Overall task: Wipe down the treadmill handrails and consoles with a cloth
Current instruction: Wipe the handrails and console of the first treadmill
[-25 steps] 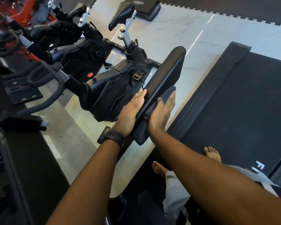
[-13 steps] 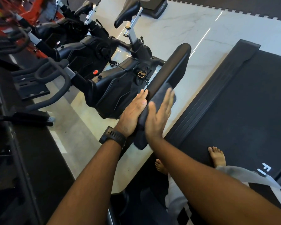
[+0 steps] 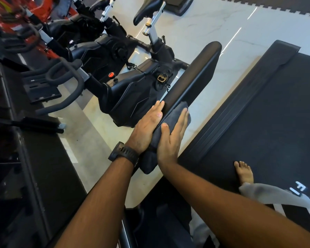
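Note:
The treadmill's black padded handrail (image 3: pixel 195 72) runs from the centre of the view up to the right. A dark grey cloth (image 3: pixel 166 126) is draped over its near end. My right hand (image 3: pixel 172 138) presses flat on the cloth from the right side, fingers straight. My left hand (image 3: pixel 147 127), with a black watch on the wrist, lies flat against the rail's left side, fingers straight. The console is out of view.
A black spin bike (image 3: pixel 131 93) stands just left of the rail, with more bikes (image 3: pixel 64 40) behind it. The treadmill belt (image 3: pixel 268 119) lies to the right with my bare foot (image 3: pixel 243 172) on it. White marble floor (image 3: pixel 213 24) lies beyond.
My right hand and the cloth slid a little along the rail and back. My left hand stayed flat on the rail's left side. The camera shifted slightly.

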{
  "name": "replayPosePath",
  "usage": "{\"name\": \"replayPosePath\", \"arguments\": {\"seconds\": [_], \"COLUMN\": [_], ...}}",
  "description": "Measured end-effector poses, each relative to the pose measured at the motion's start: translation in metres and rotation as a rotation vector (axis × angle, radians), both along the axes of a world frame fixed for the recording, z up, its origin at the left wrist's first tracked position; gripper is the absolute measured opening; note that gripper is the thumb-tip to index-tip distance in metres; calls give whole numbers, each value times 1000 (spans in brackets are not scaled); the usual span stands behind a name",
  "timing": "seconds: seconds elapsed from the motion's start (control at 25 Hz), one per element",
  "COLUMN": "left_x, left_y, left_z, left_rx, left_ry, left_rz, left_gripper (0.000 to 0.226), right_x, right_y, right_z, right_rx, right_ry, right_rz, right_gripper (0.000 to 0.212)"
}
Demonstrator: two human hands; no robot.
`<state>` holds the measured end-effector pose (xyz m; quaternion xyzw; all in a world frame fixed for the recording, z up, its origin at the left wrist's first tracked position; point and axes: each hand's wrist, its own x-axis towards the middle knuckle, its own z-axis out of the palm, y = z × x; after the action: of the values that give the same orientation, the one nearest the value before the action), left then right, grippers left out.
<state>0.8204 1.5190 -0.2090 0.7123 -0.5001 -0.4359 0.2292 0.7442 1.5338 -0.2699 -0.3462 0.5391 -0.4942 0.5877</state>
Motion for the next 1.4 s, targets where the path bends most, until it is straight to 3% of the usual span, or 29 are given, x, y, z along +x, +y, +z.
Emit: {"name": "replayPosePath", "arguments": {"seconds": [0.08, 0.2, 0.36, 0.48, 0.64, 0.8, 0.96, 1.08, 1.12, 1.2, 1.28, 1.4], "left_x": [1, 3, 3, 6, 8, 5, 0, -1, -2, -2, 1, 5], "left_y": [2, 6, 12, 15, 20, 25, 28, 33, 34, 36, 39, 41], "left_z": [2, 4, 5, 5, 3, 7, 9, 13, 14, 16, 16, 19], "left_rx": [7, 21, -3, 3, 6, 20, 29, 50, 62, 81, 75, 86], "left_ry": [13, 19, -2, 1, -7, -68, -106, -131, -144, -156, -150, -95], "left_rz": [8, 7, -4, 13, 20, 18, 51, 76, 67, 54, 54, 58], "left_gripper": [65, 64, 67, 67, 65, 68, 65, 65, 64, 65, 63, 60], "right_x": [-3, 4, 6, 9, 4, 13, 7, 14, 15, 12, 13, 28], "right_y": [-13, -20, 7, -8, 29, 7, 32, 12, 21, 50, 45, 30], "right_z": [-11, -8, -7, -8, -2, -7, -3, -4, 1, 6, -5, -5], "right_rx": [-60, 233, -56, 234, -106, 245, -49, 239, 238, 31, -48, 307], "right_ry": [21, -53, 14, -48, -32, -83, -84, -101, -112, -83, -90, -134], "right_rz": [-61, -57, -32, -27, 80, 32, 76, 27, 69, 143, 87, 4], "right_gripper": [71, 69, 67, 70, 69, 70, 69, 72, 72, 68, 67, 70]}}
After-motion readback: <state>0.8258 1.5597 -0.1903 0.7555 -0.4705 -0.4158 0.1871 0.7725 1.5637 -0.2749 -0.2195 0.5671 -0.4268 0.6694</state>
